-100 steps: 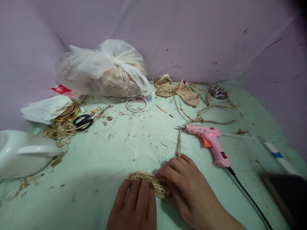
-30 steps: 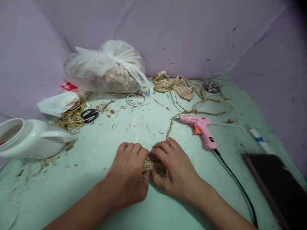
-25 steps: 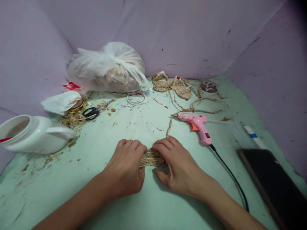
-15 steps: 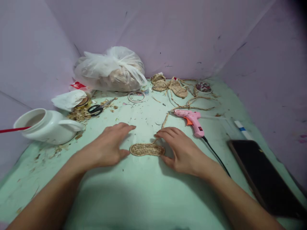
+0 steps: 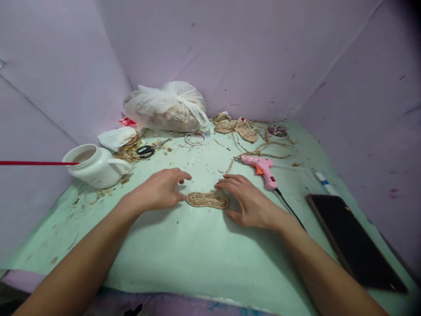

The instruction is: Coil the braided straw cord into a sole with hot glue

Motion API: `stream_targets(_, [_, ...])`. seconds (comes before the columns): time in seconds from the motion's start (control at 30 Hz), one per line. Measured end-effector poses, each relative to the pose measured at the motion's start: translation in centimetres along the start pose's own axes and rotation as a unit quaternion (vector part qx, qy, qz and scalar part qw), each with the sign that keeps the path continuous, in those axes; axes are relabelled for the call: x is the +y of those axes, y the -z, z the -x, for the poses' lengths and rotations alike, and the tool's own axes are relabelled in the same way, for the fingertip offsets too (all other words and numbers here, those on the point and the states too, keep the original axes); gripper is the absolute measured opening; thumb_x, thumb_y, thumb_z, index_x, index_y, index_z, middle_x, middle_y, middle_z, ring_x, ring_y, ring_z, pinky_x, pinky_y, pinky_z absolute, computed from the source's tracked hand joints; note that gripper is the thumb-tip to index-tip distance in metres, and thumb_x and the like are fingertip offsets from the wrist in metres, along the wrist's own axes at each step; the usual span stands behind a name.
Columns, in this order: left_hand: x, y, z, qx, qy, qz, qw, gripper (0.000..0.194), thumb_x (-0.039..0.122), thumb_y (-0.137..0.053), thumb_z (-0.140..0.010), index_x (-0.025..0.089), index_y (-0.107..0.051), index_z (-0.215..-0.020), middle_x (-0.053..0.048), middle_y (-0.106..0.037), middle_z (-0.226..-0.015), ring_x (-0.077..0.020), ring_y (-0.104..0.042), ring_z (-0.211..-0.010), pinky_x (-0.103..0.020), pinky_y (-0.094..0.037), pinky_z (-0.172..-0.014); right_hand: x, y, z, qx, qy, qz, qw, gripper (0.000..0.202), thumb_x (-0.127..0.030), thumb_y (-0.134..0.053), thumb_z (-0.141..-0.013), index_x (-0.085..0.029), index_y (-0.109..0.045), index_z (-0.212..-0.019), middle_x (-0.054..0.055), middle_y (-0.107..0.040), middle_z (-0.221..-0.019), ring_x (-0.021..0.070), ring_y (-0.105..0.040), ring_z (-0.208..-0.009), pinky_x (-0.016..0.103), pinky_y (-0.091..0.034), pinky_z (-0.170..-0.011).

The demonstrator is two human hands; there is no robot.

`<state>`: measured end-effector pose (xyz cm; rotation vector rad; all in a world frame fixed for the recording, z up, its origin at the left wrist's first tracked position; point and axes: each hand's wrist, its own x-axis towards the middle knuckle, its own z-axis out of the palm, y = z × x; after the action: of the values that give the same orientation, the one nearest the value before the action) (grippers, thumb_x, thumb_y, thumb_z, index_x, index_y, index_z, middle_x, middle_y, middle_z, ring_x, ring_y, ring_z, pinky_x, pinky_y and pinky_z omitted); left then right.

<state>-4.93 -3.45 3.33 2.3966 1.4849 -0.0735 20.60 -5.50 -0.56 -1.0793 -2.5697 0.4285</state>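
Note:
A small oval sole of coiled, braided straw (image 5: pixel 207 200) lies flat on the green table cover (image 5: pixel 184 259). At its left end is my left hand (image 5: pixel 164 188), fingers apart, the thumb tip close to or touching the edge. My right hand (image 5: pixel 246 199) curves around the right end with thumb and fingers spread, and holds nothing that I can see. A straw cord (image 5: pixel 230 166) runs from behind my right fingers towards the pink glue gun (image 5: pixel 262 169), which lies on its side beyond that hand.
Left: white jug (image 5: pixel 101 171) with a red stick, black-handled scissors (image 5: pixel 146 151), straw scraps. Back: tied plastic bag (image 5: pixel 171 109), tape ring (image 5: pixel 194 138), straw slippers (image 5: pixel 246 131), small bowl (image 5: pixel 277 131). Right: dark phone (image 5: pixel 355 241), white-and-blue stick (image 5: pixel 325 183), black cable.
The camera view has shifted, so the table's near edge now shows. Both hands keep nearly the same place around the sole; my left index finger looks more bent.

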Motion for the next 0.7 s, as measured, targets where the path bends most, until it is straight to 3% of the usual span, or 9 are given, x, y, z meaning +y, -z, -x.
stream_targets(0.1, [1.0,-1.0,-0.2,-0.010,-0.047,0.018,0.999,0.043,0.029,-0.058,-0.071,0.022,-0.057,-0.113,-0.007,-0.059,-0.105,-0.0215,-0.058,-0.094,-0.030,-0.044,-0.077,-0.2,-0.2,-0.1,-0.001,0.001,0.002,1.000,0.046,-0.015,-0.060,-0.066,-0.016,-0.056,-0.112,0.011,-0.061,-0.111,0.0285,-0.048,-0.114,0.049,-0.032,-0.099])
stream_targets(0.27, [1.6,-1.8,-0.5,-0.017,-0.069,0.024,0.997,0.033,0.023,-0.057,-0.066,0.020,-0.060,-0.099,-0.006,-0.058,-0.095,-0.0220,-0.057,-0.088,-0.032,-0.043,-0.075,-0.2,-0.4,-0.2,-0.004,-0.011,0.005,1.000,0.034,-0.017,-0.059,-0.071,-0.018,-0.059,-0.105,0.009,-0.063,-0.102,0.0250,-0.056,-0.099,0.051,-0.027,-0.100])
stream_targets(0.53, [1.5,-2.4,-0.8,0.003,-0.059,0.026,0.998,0.021,0.024,-0.055,-0.070,0.020,-0.061,-0.089,-0.005,-0.058,-0.088,-0.0209,-0.056,-0.081,-0.032,-0.042,-0.070,-0.1,-0.8,-0.4,-0.008,-0.014,-0.004,1.000,0.024,-0.018,-0.059,-0.074,-0.016,-0.062,-0.098,0.008,-0.063,-0.090,0.0225,-0.055,-0.086,0.038,-0.041,-0.079])
stream_targets(0.7, [2.4,-2.7,-0.8,0.047,-0.063,0.030,0.996,0.035,0.029,-0.059,-0.072,0.019,-0.058,-0.105,-0.008,-0.056,-0.100,-0.0246,-0.052,-0.094,-0.039,-0.039,-0.083,-0.3,-0.9,-0.4,-0.007,-0.026,-0.006,1.000,0.023,-0.018,-0.059,-0.073,-0.016,-0.062,-0.096,0.007,-0.062,-0.089,0.0223,-0.054,-0.085,0.038,-0.041,-0.079])
